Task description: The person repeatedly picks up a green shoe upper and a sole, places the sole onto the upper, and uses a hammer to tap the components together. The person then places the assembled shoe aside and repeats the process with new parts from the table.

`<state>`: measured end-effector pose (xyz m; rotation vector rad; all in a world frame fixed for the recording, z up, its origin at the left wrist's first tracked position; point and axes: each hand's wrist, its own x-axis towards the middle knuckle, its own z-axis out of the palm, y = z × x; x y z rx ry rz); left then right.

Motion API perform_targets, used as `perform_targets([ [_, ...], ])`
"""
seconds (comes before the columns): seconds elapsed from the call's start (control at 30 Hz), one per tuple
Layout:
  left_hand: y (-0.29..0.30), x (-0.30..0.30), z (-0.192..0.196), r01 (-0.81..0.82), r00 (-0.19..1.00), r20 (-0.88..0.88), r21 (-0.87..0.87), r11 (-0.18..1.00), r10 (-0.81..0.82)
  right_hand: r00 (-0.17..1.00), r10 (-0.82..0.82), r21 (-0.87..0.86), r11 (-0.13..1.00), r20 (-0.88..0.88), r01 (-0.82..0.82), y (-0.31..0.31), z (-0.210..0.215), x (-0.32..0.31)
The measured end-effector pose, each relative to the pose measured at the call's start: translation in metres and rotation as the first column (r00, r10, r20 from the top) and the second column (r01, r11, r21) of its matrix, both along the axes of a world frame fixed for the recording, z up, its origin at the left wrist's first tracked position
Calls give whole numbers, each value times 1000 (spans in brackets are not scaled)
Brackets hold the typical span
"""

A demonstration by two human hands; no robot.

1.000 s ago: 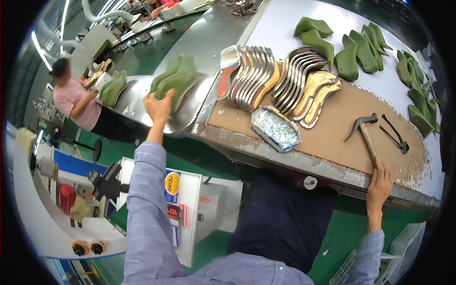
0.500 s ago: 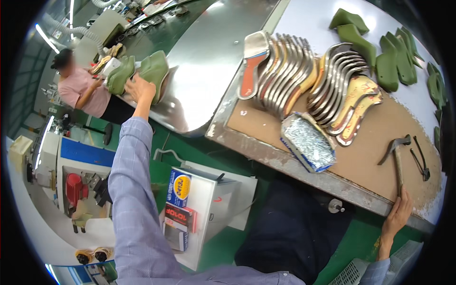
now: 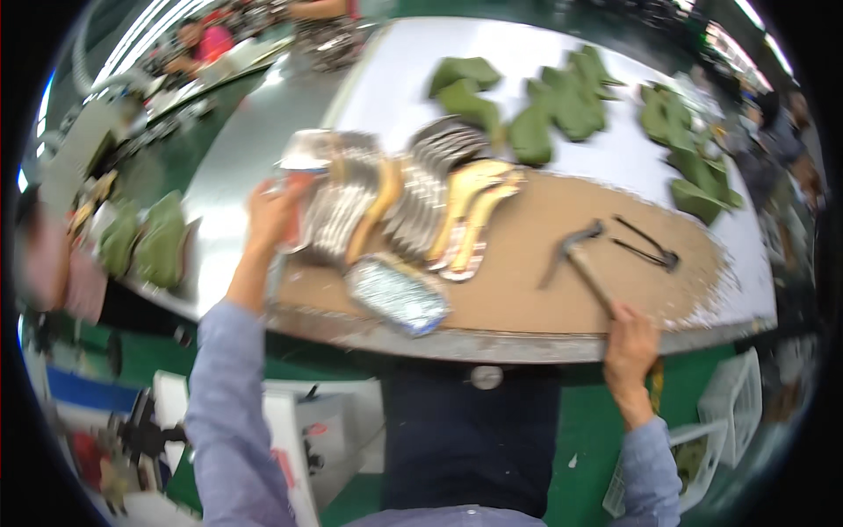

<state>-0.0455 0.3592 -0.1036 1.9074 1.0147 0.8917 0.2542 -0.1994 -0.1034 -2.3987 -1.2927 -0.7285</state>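
Observation:
My left hand point(image 3: 270, 215) is at the left end of a row of metal-rimmed shoe insoles point(image 3: 347, 198), against the end one with a red-brown face point(image 3: 297, 211). Motion smears its fingers, so their grip is unclear. At the table's front right, my right hand point(image 3: 630, 347) is closed around the lower end of the wooden handle of a hammer point(image 3: 590, 274), whose dark head lies on the brown board. Between my hands, an open carton of silvery nails point(image 3: 399, 294) sits in front of a second insole stack point(image 3: 430, 189), with yellow-faced insoles point(image 3: 474, 220) at its right side.
Black pincers point(image 3: 648, 246) lie beyond the hammer. Green shoe-shaped pieces point(image 3: 562, 101) cover the white far side of the table, and more point(image 3: 162, 241) stand on the metal surface at left. A person point(image 3: 53, 259) is at far left. White crates point(image 3: 731, 395) stand below right.
My left hand has left the green pieces on the metal surface and come right to the insole row. The view has turned right. My right hand now wraps the hammer handle's end.

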Motion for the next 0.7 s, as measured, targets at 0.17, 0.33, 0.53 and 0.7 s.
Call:
perform_targets([
  [0.17,-11,-21,23,-250,943,213,-58,966,257,996,-5,-1,1000,-92,5,-6,5,-1],
  [0.33,-26,-57,28,294,670,714,-507,810,204,931,50,-30,997,-363,-65,-2,29,13],
  [0.53,-152,-37,-2,-78,669,560,-601,796,489,932,124,152,986,-339,-76,88,45,69],
  [0.7,-159,-30,-23,-227,719,537,-419,879,442,974,55,149,989,-219,-23,176,39,179],
])
